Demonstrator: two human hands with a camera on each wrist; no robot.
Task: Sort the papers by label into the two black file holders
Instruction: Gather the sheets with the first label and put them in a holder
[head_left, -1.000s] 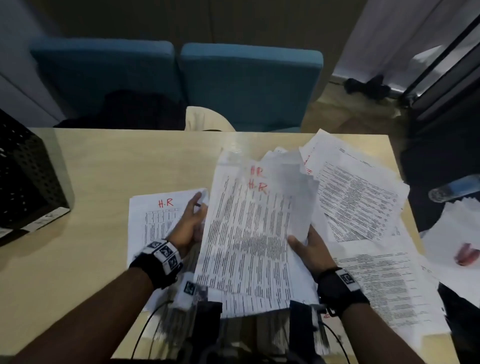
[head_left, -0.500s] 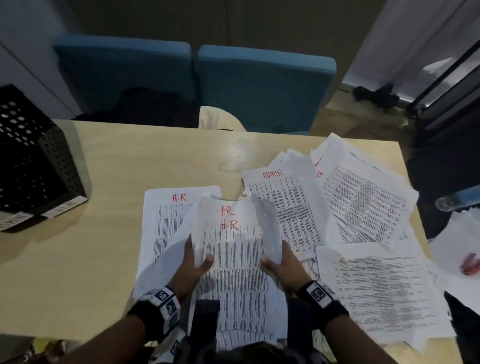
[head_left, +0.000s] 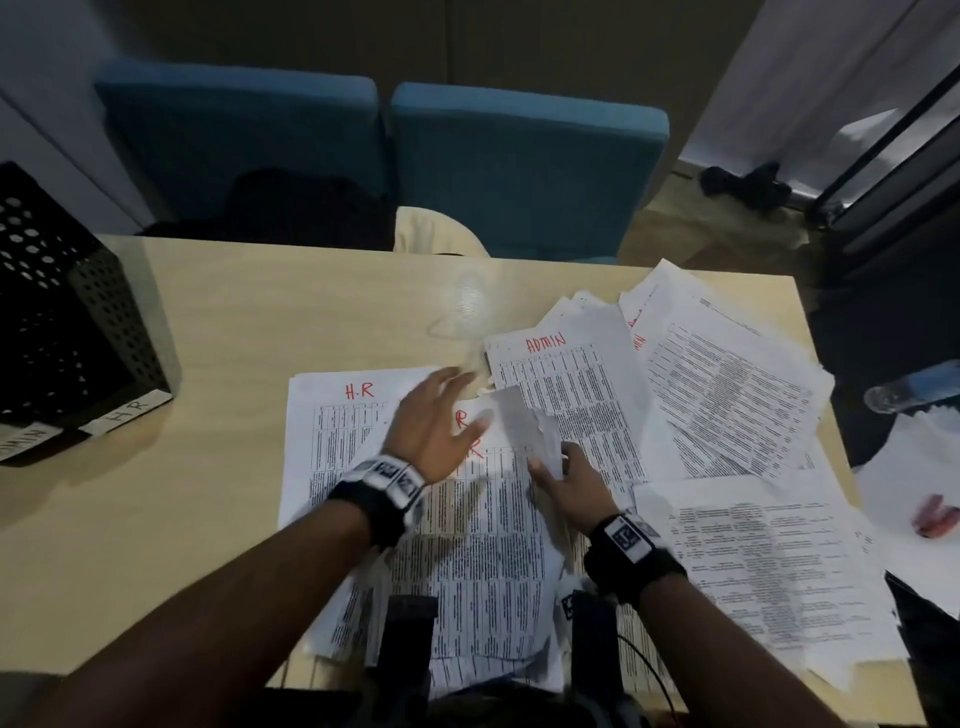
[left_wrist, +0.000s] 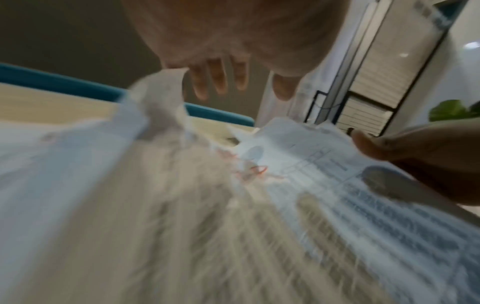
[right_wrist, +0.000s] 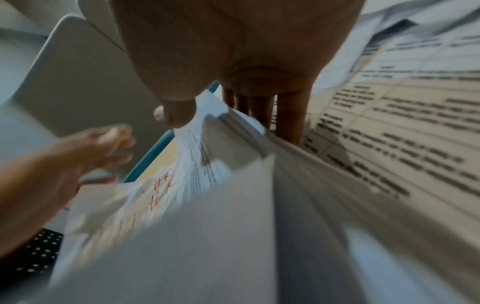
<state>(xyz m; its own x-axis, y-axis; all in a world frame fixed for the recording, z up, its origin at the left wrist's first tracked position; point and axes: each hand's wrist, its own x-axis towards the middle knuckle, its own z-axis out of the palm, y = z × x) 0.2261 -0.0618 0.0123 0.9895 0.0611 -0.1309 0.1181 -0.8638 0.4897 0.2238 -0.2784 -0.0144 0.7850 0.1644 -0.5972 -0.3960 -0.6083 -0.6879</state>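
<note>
Sorting looked barely started; my papers were all out on the tabletop (head_left: 218, 332), none that I could see in the two black file holders (head_left: 67, 322), which sat well apart at the far left with HR and ADMIN tags on their fronts; the holders' insides were cut off by the frame edge, so I could not tell if anything was filed.

My left hand (head_left: 434, 421) hovered flat with fingers spread and loose over the H.R stack (head_left: 478, 519), gripping nothing; my right hand (head_left: 569, 480) had its thumb and fingers clamped on the raised right edge of that stack, the corner folded up.

One H.R sheet (head_left: 337, 415) lay just left, partly under the stack; an ADMIN sheet (head_left: 566, 384) lay just right; the loose unsorted pile (head_left: 727, 395) spread past it to the right tabletop edge.

Left to do, I judged: nearly all of it, gather each label and file it.

Hard to read: both wrist views were smeared; most labels in the pile were covered; a red smudge (head_left: 935, 514) at far right was unidentifiable.
</note>
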